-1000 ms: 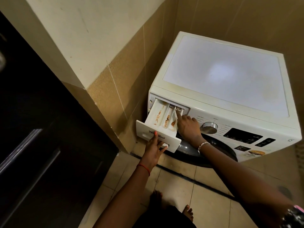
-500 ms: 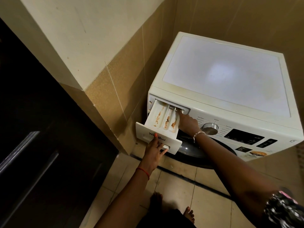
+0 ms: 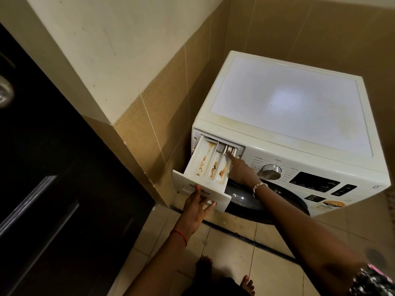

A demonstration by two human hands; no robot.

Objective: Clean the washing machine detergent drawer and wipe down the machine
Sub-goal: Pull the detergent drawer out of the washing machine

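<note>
White plastic under the left fingers: the left hand (image 3: pixel 197 207) grips the front panel of the detergent drawer (image 3: pixel 205 165), thumb on the lettered face, fingers (image 3: pixel 210 205) curled into the handle recess below.
Right fingers: the right hand (image 3: pixel 240 168) lies along the drawer's right compartment, index finger (image 3: pixel 232 157) stretched straight with its tip on a small tab at the rear, gripping nothing.
Wrists: red thread (image 3: pixel 179 236) on the left, pale bracelet (image 3: pixel 258 186) on the right.
Drawer: pulled well out of its slot at the machine's upper left corner; three compartments streaked with orange-brown residue.
Machine: white washing machine (image 3: pixel 288 103), silver dial (image 3: pixel 271 171) just beside the right hand, dark display (image 3: pixel 314 182), dark round door (image 3: pixel 267 206) below.
Surroundings: tan wall tiles (image 3: pixel 171 116), beige floor tiles (image 3: pixel 230 248), bare feet at the bottom edge.
</note>
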